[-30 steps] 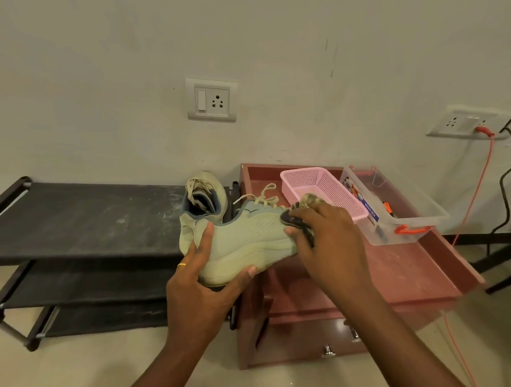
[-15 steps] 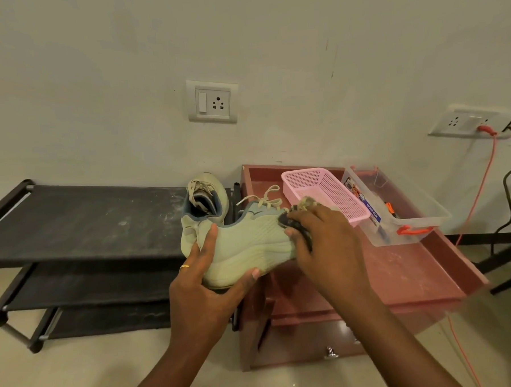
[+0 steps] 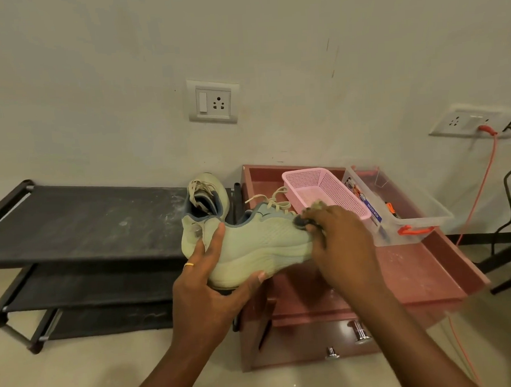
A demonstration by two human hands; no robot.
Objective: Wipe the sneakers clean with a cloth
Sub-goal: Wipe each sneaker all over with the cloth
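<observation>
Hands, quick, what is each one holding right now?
Left hand: holding the sneaker near its heel.
Right hand: holding the cloth against the sneaker's toe.

Dim, warm, even indoor light with soft shadows, slight overall softness, and wide-angle bending toward the edges.

Just left of the pink basket (image 3: 322, 187), the left hand (image 3: 206, 287) gripped a pale sneaker (image 3: 260, 243); the right hand (image 3: 344, 242) pressed a dark cloth (image 3: 300, 220) against its toe.
</observation>
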